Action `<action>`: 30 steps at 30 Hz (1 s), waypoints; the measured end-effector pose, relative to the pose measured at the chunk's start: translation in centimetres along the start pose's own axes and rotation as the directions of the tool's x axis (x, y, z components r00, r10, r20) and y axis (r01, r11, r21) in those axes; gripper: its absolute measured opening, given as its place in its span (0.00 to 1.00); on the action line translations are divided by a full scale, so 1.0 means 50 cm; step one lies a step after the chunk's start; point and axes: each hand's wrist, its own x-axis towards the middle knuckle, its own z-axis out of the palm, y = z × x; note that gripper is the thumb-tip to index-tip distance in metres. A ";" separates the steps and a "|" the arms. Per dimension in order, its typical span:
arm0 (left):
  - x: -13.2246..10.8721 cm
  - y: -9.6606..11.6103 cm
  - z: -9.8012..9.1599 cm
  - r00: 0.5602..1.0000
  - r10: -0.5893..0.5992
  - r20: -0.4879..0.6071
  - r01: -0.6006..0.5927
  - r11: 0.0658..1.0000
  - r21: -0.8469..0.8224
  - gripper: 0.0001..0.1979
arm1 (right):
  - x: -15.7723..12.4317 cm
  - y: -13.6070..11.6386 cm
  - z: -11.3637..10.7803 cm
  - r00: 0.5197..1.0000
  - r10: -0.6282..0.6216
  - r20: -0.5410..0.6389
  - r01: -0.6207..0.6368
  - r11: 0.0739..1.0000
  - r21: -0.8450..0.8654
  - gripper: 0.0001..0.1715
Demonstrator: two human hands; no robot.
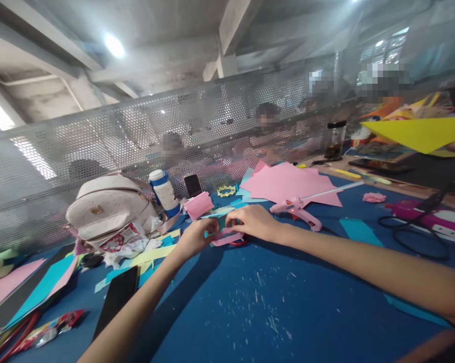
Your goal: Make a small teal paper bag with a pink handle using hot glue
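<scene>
My left hand (pixel 197 236) and my right hand (pixel 253 222) are close together over the middle of the blue table. The fingers of both are curled in a pinch on a small piece of blue paper (pixel 221 223), which shows in the gap between them and is partly covered by the fingers. Just under the hands lies a pink paper strip (pixel 227 239). Beside it, a red-handled tool (pixel 240 243) peeks out below my right hand, mostly hidden. Right of that hand rests a pink hot glue gun (pixel 297 209) with a clear glue stick in its back.
A pale backpack (pixel 108 206), a bottle (pixel 164 192) and paper strips (pixel 151 256) stand or lie at left, near a dark phone (pixel 117 297). Pink sheets (pixel 287 181) lie behind the glue gun. A perforated metal screen (pixel 212 121) closes the back; people sit beyond it.
</scene>
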 end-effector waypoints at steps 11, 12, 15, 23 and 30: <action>-0.007 0.009 0.000 0.999 -0.024 0.032 0.022 0.997 0.080 0.10 | -0.014 -0.003 0.017 0.983 -0.168 -0.069 0.147 0.958 -0.247 0.05; -0.008 0.010 -0.001 0.999 -0.030 0.038 0.027 0.996 0.087 0.10 | -0.014 -0.002 0.020 0.976 -0.198 -0.086 0.168 0.946 -0.277 0.06; -0.009 0.011 -0.002 0.997 -0.058 0.048 0.053 0.992 0.111 0.06 | -0.011 0.004 0.025 0.975 -0.217 -0.055 0.199 0.952 -0.234 0.05; -0.003 0.022 -0.021 0.985 -0.124 0.117 0.117 0.991 0.067 0.06 | -0.002 0.000 0.007 0.992 -0.113 0.050 0.118 0.989 -0.090 0.04; -0.009 0.053 -0.045 0.965 -0.059 0.255 0.097 0.985 -0.141 0.15 | 0.001 0.002 -0.026 0.973 -0.148 0.178 0.113 0.975 0.191 0.07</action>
